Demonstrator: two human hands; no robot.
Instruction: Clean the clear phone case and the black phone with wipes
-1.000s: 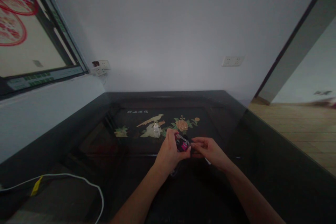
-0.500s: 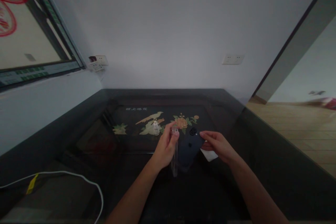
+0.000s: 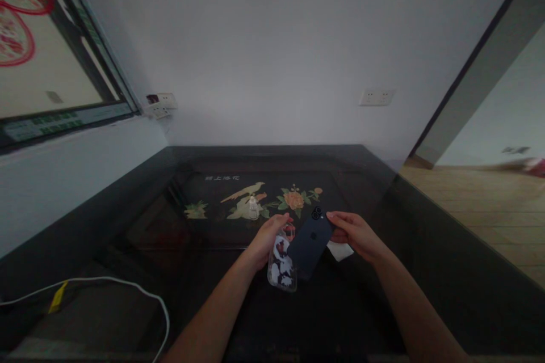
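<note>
My left hand (image 3: 267, 239) is closed on a clear phone case (image 3: 281, 265) with a black-and-white pattern, gripping its upper edge. A dark blue smartphone (image 3: 313, 241) is pinched near its upper right edge by my right hand (image 3: 356, 232). The phone's back, with its camera lenses, faces me, and it is tilted. Its left edge overlaps the case in my view; whether the two touch I cannot tell. Partly under my right hand, a white cloth or tissue (image 3: 340, 250) lies on the table. Beyond my left hand stands a small clear bottle (image 3: 254, 208).
The dark glossy table (image 3: 204, 317) has a bird-and-flower picture on its top and meets the wall at the back. A white cable (image 3: 114, 279) with a yellow tag (image 3: 58, 298) curves across the left. Wall sockets (image 3: 377, 97) sit above the table.
The case in my left hand has turned from edge-on to show its patterned face. My right hand still holds the phone, now slightly shifted and turned more toward me.
</note>
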